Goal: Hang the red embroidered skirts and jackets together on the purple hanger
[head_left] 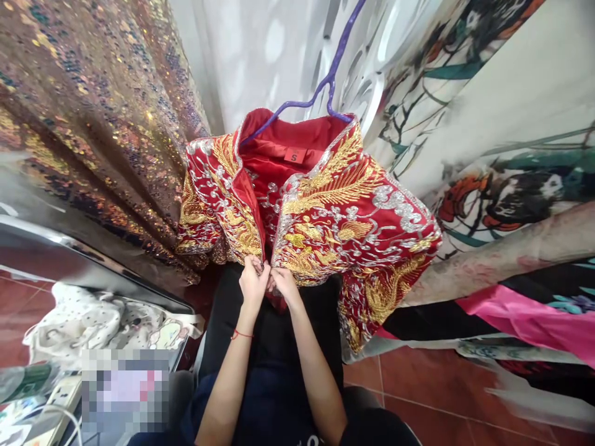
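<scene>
We have the red embroidered jacket hanging from a purple hanger straight ahead of us, its two front panels parting just above our fingers. Our left hand pinches the lower inner edge of the left panel, and our right hand pinches the matching edge of the right panel; both sets of fingers are closed tight on the cloth, hands touching each other at the opening. What sits between the fingertips is too small to tell, perhaps a clasp or button. To do this well, we judge the two edges should be kept level and the heavy gold and silver embroidery not tugged, with the hanger bearing the weight. Both forearms reach up and forward, nearly parallel, wrists bent slightly inward; a red string circles the left wrist. Left of the fingers hangs sequinned fabric; right of them, painted cloth and a pink strip. Below lies tiled floor.
</scene>
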The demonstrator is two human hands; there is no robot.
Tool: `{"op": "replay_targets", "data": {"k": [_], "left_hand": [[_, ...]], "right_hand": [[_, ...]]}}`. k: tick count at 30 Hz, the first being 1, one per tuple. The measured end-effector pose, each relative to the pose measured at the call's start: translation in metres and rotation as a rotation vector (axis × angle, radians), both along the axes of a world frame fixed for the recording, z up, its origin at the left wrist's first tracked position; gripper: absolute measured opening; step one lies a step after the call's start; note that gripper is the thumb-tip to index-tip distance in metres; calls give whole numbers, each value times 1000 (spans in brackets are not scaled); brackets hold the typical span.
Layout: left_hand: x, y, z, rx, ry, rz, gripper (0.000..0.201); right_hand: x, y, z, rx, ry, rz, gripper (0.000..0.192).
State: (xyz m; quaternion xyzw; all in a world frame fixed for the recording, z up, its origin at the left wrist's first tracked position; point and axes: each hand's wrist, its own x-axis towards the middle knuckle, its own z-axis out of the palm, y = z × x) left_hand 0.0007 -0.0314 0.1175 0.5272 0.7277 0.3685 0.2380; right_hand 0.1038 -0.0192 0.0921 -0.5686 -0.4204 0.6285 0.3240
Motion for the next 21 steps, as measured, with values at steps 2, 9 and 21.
{"op": "replay_targets", "data": {"k": [2,9,21], "left_hand": [[-1,1,-4,-24,32,18,16],[-7,5,-15,-76,26,44,14],[-40,3,-15,-52,7,2,18]], "right_hand": [[-3,-1,-6,-51,10,11,30],[-3,-5,-26,-191,2,14,35],[-3,1,-50,-325,-18,-3,38]]}}
